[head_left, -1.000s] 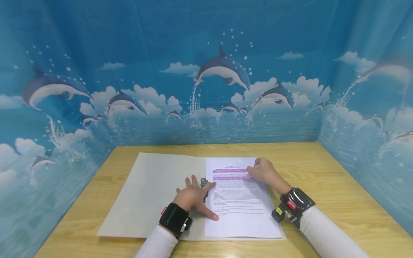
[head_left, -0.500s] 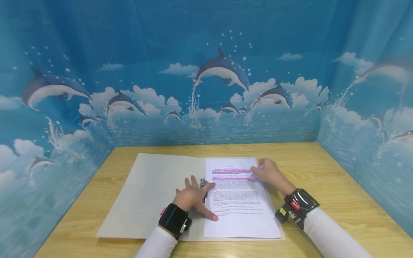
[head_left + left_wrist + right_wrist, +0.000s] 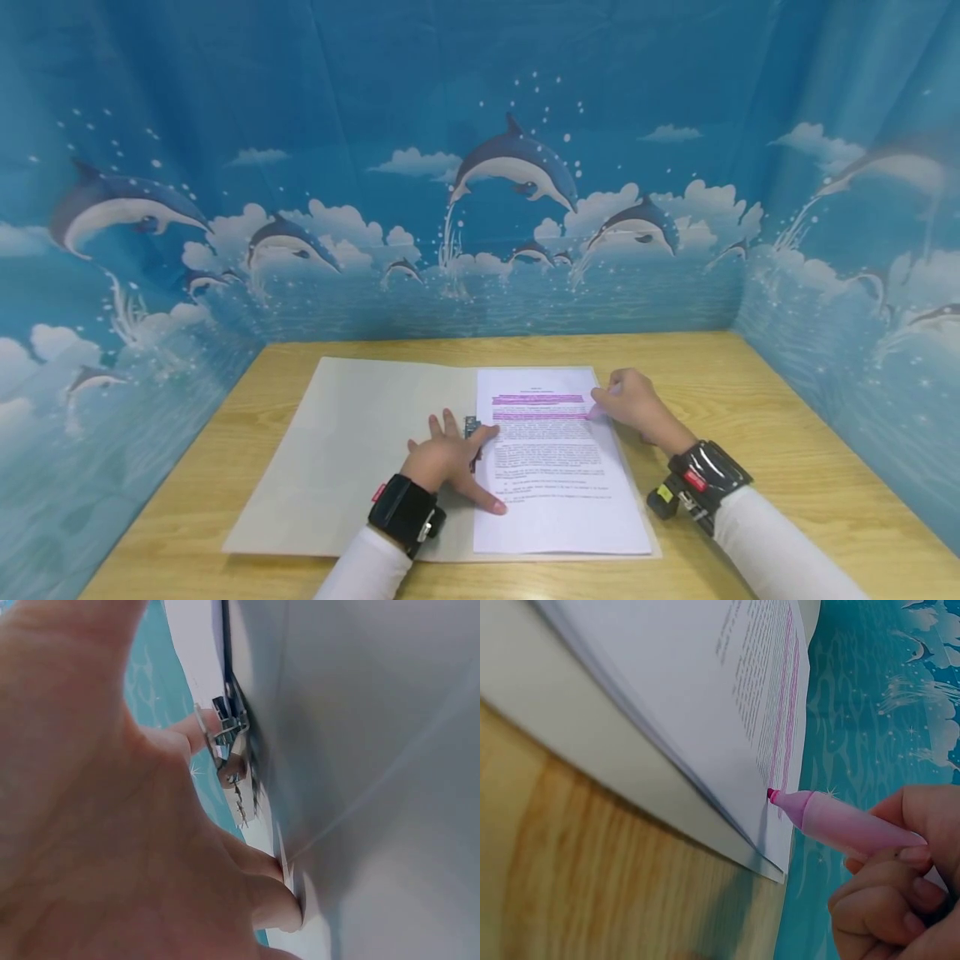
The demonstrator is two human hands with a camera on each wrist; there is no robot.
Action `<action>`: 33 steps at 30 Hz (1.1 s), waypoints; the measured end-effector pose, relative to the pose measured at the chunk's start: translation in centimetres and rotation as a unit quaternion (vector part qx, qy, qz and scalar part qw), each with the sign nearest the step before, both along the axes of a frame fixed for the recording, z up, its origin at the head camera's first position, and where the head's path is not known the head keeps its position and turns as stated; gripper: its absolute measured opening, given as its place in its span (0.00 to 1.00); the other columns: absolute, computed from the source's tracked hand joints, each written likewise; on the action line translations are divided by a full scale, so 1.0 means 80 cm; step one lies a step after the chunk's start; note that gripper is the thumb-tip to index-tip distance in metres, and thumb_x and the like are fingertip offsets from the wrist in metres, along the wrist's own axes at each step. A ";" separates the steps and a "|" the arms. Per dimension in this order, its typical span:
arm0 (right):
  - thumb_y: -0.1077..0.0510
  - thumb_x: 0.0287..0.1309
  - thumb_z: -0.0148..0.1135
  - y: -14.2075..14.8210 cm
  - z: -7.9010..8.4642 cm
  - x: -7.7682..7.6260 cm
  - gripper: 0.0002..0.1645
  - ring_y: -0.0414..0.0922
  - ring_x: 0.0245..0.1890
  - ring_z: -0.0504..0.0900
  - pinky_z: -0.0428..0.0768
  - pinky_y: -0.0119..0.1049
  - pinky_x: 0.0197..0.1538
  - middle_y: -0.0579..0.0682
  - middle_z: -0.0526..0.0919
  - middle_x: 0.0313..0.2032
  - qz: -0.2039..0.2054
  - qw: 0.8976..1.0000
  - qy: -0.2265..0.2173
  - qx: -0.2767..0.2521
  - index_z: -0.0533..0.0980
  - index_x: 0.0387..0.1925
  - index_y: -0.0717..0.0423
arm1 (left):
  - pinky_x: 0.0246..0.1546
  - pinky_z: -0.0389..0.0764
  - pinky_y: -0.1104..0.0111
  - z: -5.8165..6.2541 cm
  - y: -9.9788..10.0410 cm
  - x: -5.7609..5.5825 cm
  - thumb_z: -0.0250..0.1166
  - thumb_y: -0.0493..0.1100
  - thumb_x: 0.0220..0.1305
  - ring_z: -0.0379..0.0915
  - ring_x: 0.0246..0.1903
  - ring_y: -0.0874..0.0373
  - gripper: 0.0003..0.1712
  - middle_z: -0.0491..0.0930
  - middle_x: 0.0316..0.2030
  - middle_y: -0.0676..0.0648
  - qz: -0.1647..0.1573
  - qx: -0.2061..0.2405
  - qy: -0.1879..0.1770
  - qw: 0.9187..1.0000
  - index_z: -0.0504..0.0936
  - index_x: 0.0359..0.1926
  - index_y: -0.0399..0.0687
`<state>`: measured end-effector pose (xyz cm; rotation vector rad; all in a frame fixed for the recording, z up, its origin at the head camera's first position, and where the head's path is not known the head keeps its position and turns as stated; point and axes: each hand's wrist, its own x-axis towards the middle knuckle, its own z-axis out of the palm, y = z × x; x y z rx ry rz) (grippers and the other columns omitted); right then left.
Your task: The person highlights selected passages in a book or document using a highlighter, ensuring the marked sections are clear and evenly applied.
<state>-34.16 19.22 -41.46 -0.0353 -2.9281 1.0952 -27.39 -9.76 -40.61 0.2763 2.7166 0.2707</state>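
Observation:
My right hand (image 3: 633, 404) pinches a pink highlighter (image 3: 847, 823), its chisel tip at the right end of a marked line on the printed page (image 3: 558, 525). Pink bands cover several lines near the top of the sheet. With fingers spread, my left hand (image 3: 447, 460) rests across the spine of the open folder (image 3: 337, 450), its thumb on the page's left part. Under that hand, a metal clip (image 3: 229, 727) at the spine is partly hidden; it also shows in the left wrist view between the fingers.
The folder lies flat on a wooden table (image 3: 787, 433), its cover spread to the left. A blue curtain (image 3: 375, 100) printed with dolphins and clouds stands around the table's back and sides. Both wrists wear black camera straps.
The right hand has slid to the right along the text with the highlighter, and the lower pink band has grown longer that way. My left hand stays in place.

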 end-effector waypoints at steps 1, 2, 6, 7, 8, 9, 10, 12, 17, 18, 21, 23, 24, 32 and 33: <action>0.53 0.52 0.60 0.001 0.000 0.000 0.17 0.43 0.20 0.64 0.65 0.32 0.21 0.48 0.63 0.18 -0.002 1.000 0.000 -0.002 0.65 0.20 0.58 | 0.56 0.50 0.24 0.000 0.000 0.000 0.70 0.75 0.23 0.32 0.67 0.25 0.67 0.38 0.71 0.24 0.000 0.000 0.000 1.000 0.54 0.70 0.69; 0.53 0.52 0.60 0.001 0.000 0.000 0.17 0.43 0.19 0.64 0.65 0.32 0.20 0.47 0.63 0.17 0.000 1.000 -0.001 -0.002 0.65 0.20 0.58 | 0.56 0.50 0.24 0.000 0.000 0.000 0.70 0.75 0.23 0.32 0.67 0.25 0.67 0.38 0.71 0.24 0.000 0.000 0.001 1.000 0.54 0.70 0.69; 0.53 0.51 0.60 0.002 0.000 0.000 0.17 0.42 0.17 0.63 0.64 0.31 0.20 0.45 0.60 0.14 -0.004 1.000 -0.001 -0.002 0.64 0.19 0.57 | 0.56 0.50 0.24 0.000 0.000 0.000 0.70 0.75 0.22 0.32 0.67 0.25 0.68 0.38 0.71 0.24 0.001 0.002 0.001 1.000 0.54 0.70 0.69; 0.54 0.51 0.60 0.002 0.000 0.000 0.17 0.41 0.17 0.62 0.64 0.31 0.20 0.45 0.60 0.14 -0.006 1.000 0.000 -0.003 0.64 0.19 0.57 | 0.56 0.50 0.24 0.000 -0.001 0.000 0.70 0.75 0.22 0.31 0.67 0.25 0.68 0.38 0.71 0.24 0.002 0.002 0.000 1.000 0.54 0.70 0.69; 0.54 0.51 0.60 0.003 0.000 0.000 0.17 0.41 0.17 0.62 0.64 0.31 0.19 0.45 0.60 0.14 -0.005 1.000 0.000 -0.002 0.64 0.19 0.57 | 0.56 0.50 0.24 0.000 -0.001 0.000 0.70 0.75 0.22 0.32 0.67 0.25 0.67 0.38 0.71 0.25 0.002 0.002 0.000 1.000 0.54 0.70 0.69; 0.53 0.51 0.60 0.003 0.000 0.000 0.17 0.42 0.17 0.63 0.65 0.31 0.19 0.45 0.61 0.14 -0.006 1.000 0.001 -0.002 0.64 0.19 0.57 | 0.56 0.50 0.24 0.000 -0.001 0.000 0.70 0.75 0.22 0.31 0.67 0.25 0.67 0.38 0.71 0.25 0.003 0.002 -0.001 1.000 0.54 0.70 0.69; 0.54 0.51 0.60 0.004 -0.001 0.001 0.16 0.42 0.17 0.63 0.65 0.31 0.19 0.45 0.61 0.14 -0.004 1.000 0.004 -0.001 0.65 0.20 0.57 | 0.56 0.50 0.24 0.000 0.000 0.000 0.70 0.75 0.22 0.31 0.67 0.25 0.67 0.38 0.71 0.25 0.002 0.003 -0.001 1.000 0.54 0.70 0.69; 0.53 0.51 0.60 0.005 -0.002 0.002 0.16 0.42 0.17 0.63 0.65 0.31 0.19 0.45 0.61 0.15 -0.002 1.000 0.009 0.004 0.65 0.20 0.58 | 0.57 0.50 0.24 0.000 0.000 0.000 0.70 0.75 0.22 0.31 0.67 0.26 0.68 0.37 0.71 0.25 0.001 0.004 -0.003 1.000 0.53 0.70 0.69; 0.53 0.50 0.61 0.004 -0.002 0.005 0.17 0.41 0.15 0.62 0.65 0.30 0.17 0.44 0.60 0.13 0.010 1.000 0.025 0.012 0.65 0.20 0.58 | 0.57 0.49 0.25 -0.001 -0.001 -0.002 0.70 0.75 0.21 0.30 0.67 0.26 0.69 0.36 0.71 0.25 0.001 0.002 -0.006 1.000 0.53 0.70 0.69; 0.54 0.50 0.62 0.002 -0.001 0.005 0.17 0.41 0.15 0.62 0.65 0.30 0.17 0.44 0.60 0.13 0.015 0.999 0.030 0.010 0.66 0.19 0.58 | 0.58 0.49 0.25 -0.001 -0.002 -0.002 0.70 0.75 0.21 0.30 0.67 0.26 0.69 0.36 0.71 0.26 0.003 0.000 -0.005 1.000 0.53 0.70 0.69; 0.54 0.50 0.62 -0.005 0.003 0.005 0.16 0.41 0.15 0.62 0.65 0.31 0.17 0.45 0.61 0.14 0.025 0.999 0.045 0.005 0.67 0.21 0.59 | 0.58 0.49 0.25 -0.001 -0.003 -0.003 0.70 0.76 0.20 0.31 0.67 0.26 0.69 0.36 0.71 0.26 0.006 -0.003 -0.003 1.000 0.53 0.70 0.69; 0.54 0.50 0.62 -0.013 0.006 0.004 0.15 0.41 0.16 0.63 0.66 0.31 0.18 0.46 0.63 0.16 0.029 0.998 0.053 -0.002 0.68 0.23 0.60 | 0.57 0.49 0.24 -0.001 -0.003 -0.003 0.70 0.76 0.21 0.31 0.67 0.26 0.69 0.37 0.71 0.25 0.006 -0.003 -0.002 1.000 0.53 0.70 0.69; 0.55 0.50 0.62 -0.018 0.009 0.005 0.14 0.41 0.16 0.63 0.66 0.31 0.18 0.46 0.63 0.16 0.032 0.998 0.055 -0.006 0.69 0.23 0.61 | 0.57 0.49 0.24 0.000 -0.003 -0.003 0.70 0.75 0.21 0.31 0.67 0.26 0.69 0.37 0.71 0.25 0.004 -0.002 -0.002 1.000 0.54 0.70 0.68; 0.53 0.51 0.64 -0.075 0.024 0.003 0.14 0.44 0.24 0.73 0.76 0.35 0.25 0.55 0.80 0.26 0.098 0.993 0.065 -0.013 0.73 0.26 0.61 | 0.56 0.50 0.24 -0.003 0.000 -0.002 0.70 0.77 0.19 0.32 0.67 0.25 0.69 0.38 0.71 0.24 -0.002 -0.011 0.003 1.000 0.54 0.70 0.68; 0.52 0.51 0.64 -0.083 0.024 0.002 0.14 0.44 0.24 0.73 0.76 0.35 0.25 0.55 0.80 0.26 0.105 0.992 0.066 -0.007 0.73 0.25 0.60 | 0.56 0.51 0.24 -0.003 0.000 -0.002 0.70 0.77 0.19 0.32 0.66 0.24 0.69 0.38 0.71 0.24 -0.004 -0.013 0.004 1.000 0.54 0.70 0.68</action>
